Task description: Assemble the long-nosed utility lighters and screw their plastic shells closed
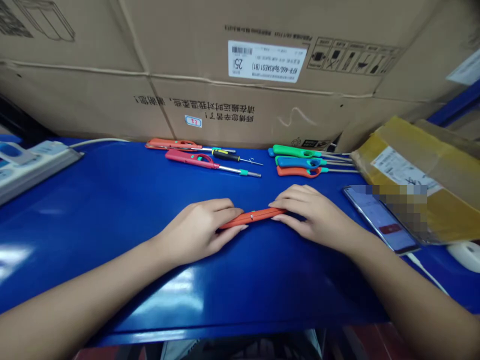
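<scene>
The left hand [202, 225] and the right hand [313, 215] pinch an orange lighter handle [253, 217] in front of the big carton [180, 45].
The handle is over the tabletop [262, 295], well apart from the carton, one end between thumb and fingers of each hand. It seems light, stiff plastic, perhaps a little slippery; its two ends look good for holding. Its long axis goes almost parallel to the carton, the right end slightly nearer to it; which end is the front, I cannot tell. Near the carton's foot lie a red lighter [189, 158] and a screwdriver [227, 155].
</scene>
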`<state>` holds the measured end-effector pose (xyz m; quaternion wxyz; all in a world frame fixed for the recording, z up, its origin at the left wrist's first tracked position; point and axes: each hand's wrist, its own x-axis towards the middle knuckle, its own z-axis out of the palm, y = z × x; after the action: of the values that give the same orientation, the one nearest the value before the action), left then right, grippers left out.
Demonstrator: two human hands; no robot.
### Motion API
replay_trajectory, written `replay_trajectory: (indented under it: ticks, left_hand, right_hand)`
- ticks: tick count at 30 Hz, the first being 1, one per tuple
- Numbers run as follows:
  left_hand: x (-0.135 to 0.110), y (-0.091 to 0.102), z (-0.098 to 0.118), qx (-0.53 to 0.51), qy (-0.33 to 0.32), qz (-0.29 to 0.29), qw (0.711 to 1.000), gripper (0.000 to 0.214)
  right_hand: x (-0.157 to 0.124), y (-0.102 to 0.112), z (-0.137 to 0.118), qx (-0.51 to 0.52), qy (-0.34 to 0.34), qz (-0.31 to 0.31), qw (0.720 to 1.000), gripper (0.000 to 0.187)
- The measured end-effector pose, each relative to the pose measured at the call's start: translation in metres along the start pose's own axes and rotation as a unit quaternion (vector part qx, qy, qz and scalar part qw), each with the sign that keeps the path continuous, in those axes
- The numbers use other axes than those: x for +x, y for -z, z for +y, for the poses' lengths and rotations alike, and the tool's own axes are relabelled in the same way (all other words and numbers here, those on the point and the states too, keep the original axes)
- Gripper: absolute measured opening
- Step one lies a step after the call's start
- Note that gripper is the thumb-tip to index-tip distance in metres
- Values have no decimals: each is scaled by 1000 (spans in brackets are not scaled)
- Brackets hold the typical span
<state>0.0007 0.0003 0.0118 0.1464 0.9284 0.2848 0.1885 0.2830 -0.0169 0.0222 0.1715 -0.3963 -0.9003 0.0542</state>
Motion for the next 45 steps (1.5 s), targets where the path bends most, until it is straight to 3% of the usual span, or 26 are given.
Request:
replay_trajectory:
  ticks: [5, 13, 20, 31, 35, 37, 40, 43, 45]
  left_hand:
    - [1, -4, 4, -36, -2, 12, 999, 30]
    - [1, -5, 5, -22, -29, 30, 999, 29]
    - [1, -12, 12, 34, -73, 51, 995, 28]
    - [3, 1, -15, 15, -88, 99, 991, 26]
    - [2, 7, -13, 8, -93, 121, 988, 27]
    - [3, 8, -8, -25, -62, 129, 989, 25]
    - [6, 8, 0, -168, 89, 136, 972, 27]
    - [11, 3, 3, -377, 260, 142, 878, 38]
    - [13, 0, 2, -471, 318, 131, 812, 40]
  right_hand:
    - [1, -11, -5, 29, 13, 45, 998, 14]
    - [2, -10, -14, 6, -13, 31, 999, 13]
    - [4, -22, -28, -39, 35, 42, 998, 23]
    - [0, -9, 12, 25, 20, 75, 997, 11]
    - [-3, -5, 15, 21, 22, 110, 993, 12]
    - [-4, -4, 11, 4, 16, 116, 993, 14]
    - [-3, -4, 4, -8, 7, 119, 993, 19]
    - [-2, -5, -5, -36, 30, 95, 994, 33]
    - [-1, -8, -12, -82, 61, 77, 992, 45]
